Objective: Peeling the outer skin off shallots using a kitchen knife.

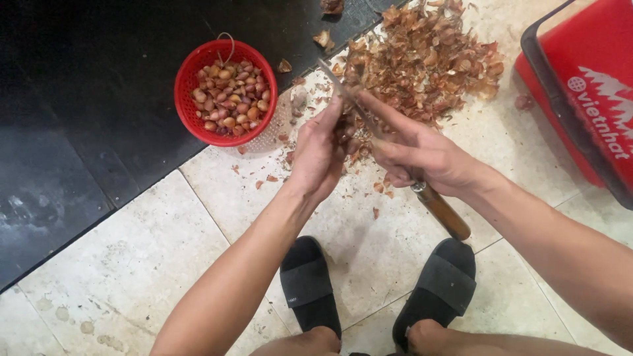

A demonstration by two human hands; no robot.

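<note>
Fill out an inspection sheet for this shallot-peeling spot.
Surface: pale floor tiles, stained, next to a dark floor strip.
Job's things: knife with a wooden handle; a shallot between the hands, mostly hidden; red basket of peeled shallots.
Clutter: peel pile beyond the hands, with scraps scattered on the tiles.
Hands: left hand grips the shallot; right hand grips the knife.
Cables: nothing seen.
Surroundings: red crate at right; the person's feet in black slippers.
</note>
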